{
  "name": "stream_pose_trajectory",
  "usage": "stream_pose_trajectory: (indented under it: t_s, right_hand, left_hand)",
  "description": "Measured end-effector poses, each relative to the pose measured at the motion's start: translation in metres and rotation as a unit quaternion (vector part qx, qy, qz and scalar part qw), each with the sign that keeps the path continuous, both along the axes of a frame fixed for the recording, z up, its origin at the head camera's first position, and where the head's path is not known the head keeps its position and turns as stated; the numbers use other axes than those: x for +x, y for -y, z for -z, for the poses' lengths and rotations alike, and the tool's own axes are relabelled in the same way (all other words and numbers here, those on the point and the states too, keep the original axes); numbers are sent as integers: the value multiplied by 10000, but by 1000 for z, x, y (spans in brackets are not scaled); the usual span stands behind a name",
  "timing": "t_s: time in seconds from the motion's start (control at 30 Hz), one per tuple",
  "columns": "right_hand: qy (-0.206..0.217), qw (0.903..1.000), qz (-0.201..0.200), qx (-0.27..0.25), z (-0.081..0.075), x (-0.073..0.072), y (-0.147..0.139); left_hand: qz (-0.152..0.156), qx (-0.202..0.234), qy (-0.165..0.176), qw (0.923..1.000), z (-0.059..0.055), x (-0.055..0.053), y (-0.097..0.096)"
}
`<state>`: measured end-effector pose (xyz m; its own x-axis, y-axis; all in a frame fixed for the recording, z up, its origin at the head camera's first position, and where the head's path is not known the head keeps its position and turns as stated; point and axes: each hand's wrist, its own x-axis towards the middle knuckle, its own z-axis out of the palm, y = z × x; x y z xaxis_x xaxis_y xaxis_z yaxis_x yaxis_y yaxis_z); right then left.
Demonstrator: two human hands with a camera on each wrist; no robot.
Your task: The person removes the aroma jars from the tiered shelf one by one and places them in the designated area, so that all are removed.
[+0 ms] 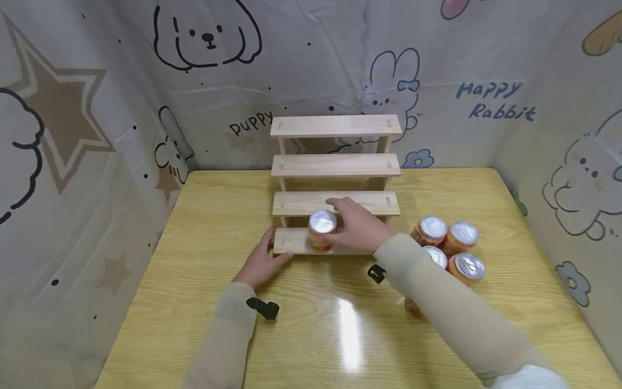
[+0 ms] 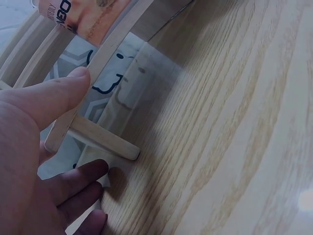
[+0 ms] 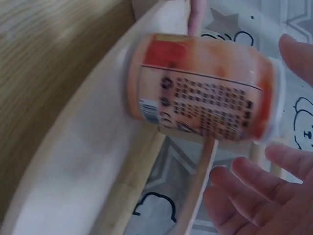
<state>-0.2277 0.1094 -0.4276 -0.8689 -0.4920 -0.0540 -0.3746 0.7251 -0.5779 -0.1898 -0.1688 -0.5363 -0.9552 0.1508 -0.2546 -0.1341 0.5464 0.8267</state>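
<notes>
A can (image 1: 323, 222) with an orange label and silver lid stands upright on the lowest board of a stepped wooden rack (image 1: 335, 165). My right hand (image 1: 362, 227) is around the can's right side, thumb and fingers spread; in the right wrist view the fingers (image 3: 259, 188) stand apart from the printed label. At the left end of that lowest board, my left hand (image 1: 259, 263) holds the rack. The left wrist view has its thumb (image 2: 58, 95) against the board's front edge, one fingertip behind the board's end and the other fingers loose beside the rack's foot.
Several more cans (image 1: 463, 233) with silver lids stand grouped on the wooden table (image 1: 209, 216) to the right; my right forearm partly covers some. A printed cloth (image 1: 311, 65) hangs behind the rack and along both sides of the table.
</notes>
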Motion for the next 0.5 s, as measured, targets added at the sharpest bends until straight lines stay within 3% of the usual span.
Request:
stream_pose_trajectory:
  t_s: [0.3, 0.5]
  right_hand:
    - [-120, 9996, -39, -241, 17, -1, 12]
    - [-159, 9995, 81, -274, 21, 0, 15]
  left_hand:
    - [-72, -72, 8, 9999, 1, -1, 1]
    - [-67, -50, -39, 10000, 3, -1, 1]
